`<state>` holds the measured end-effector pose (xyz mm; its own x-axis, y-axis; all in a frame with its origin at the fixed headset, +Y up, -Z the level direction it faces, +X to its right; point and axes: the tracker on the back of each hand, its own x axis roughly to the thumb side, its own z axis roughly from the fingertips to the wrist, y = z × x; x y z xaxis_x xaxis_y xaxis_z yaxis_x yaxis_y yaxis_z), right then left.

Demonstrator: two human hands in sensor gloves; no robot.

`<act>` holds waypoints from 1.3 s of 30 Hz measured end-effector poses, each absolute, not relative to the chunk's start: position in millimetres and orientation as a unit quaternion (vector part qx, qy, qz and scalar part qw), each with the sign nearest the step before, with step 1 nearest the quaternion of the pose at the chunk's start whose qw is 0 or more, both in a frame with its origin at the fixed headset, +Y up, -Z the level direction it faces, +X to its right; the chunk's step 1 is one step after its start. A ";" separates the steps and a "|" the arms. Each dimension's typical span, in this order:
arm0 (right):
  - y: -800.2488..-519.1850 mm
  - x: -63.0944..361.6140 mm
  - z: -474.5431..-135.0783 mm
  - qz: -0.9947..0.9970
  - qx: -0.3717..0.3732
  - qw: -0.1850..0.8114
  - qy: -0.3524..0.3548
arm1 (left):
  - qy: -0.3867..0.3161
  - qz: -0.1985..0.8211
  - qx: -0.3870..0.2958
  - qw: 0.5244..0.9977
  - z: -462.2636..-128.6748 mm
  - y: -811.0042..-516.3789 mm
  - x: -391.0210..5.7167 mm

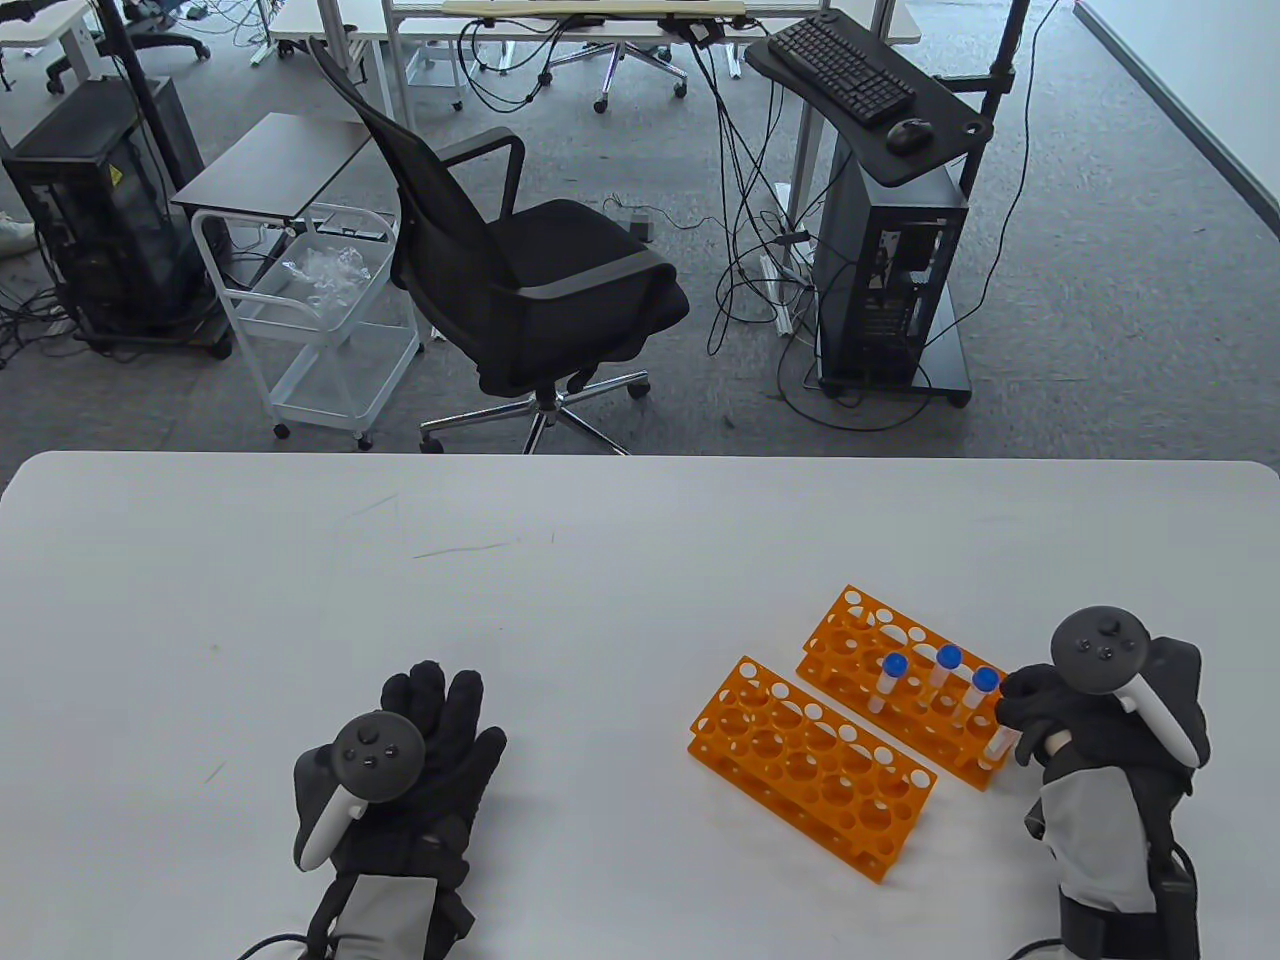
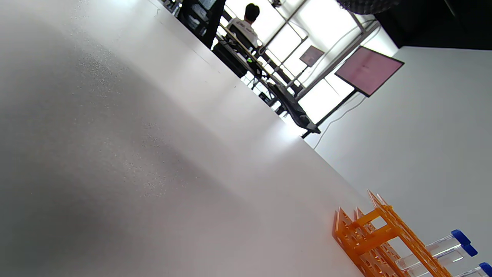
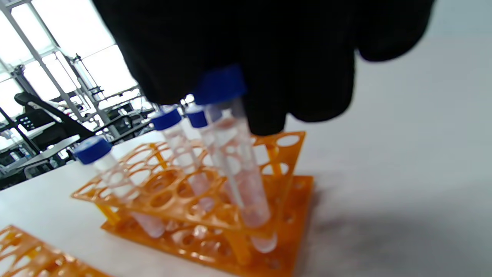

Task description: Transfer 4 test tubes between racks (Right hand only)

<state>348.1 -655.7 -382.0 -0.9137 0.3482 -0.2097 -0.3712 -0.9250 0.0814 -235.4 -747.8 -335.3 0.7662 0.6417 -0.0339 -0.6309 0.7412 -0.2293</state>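
The right hand (image 1: 1065, 715) fingers (image 3: 265, 115) grip a blue-capped clear plastic test tube (image 3: 238, 161) seated in the orange plastic rack (image 3: 215, 207) below them. The left hand (image 1: 420, 760) lies flat, fingers spread, on the white counter (image 1: 500, 600).

Left hand (image 1: 415, 765) flat, palm down, fingers (image 1: 440, 695) spread toward 12 o'clock, holding nothing. Right hand (image 1: 1075, 725) at 4 o'clock, raised, wrist bent, fingers (image 3: 269, 77) curled down toward 9 o'clock, pinching.
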 end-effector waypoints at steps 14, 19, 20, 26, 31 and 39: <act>-669.8 346.2 -388.6 0.974 -0.103 0.181 0.092 | -0.024 0.341 -0.114 0.933 -335.3 -747.8 -235.4; -673.4 347.1 -389.9 0.973 -0.105 0.182 0.099 | -0.024 0.341 -0.114 0.933 -335.3 -747.8 -235.4; -673.9 347.0 -390.1 0.972 -0.105 0.182 0.100 | -0.024 0.341 -0.114 0.933 -335.3 -747.8 -235.4; -666.2 348.4 -386.4 0.973 -0.109 0.186 0.084 | -0.026 0.343 -0.112 0.932 -335.5 -747.1 -235.7; -645.9 351.3 -377.5 0.977 -0.098 0.187 0.010 | -0.026 0.344 -0.109 0.932 -335.7 -746.4 -236.0; -621.6 355.9 -361.7 0.970 -0.050 0.197 -0.134 | -0.025 0.345 -0.103 0.933 -335.5 -745.2 -237.0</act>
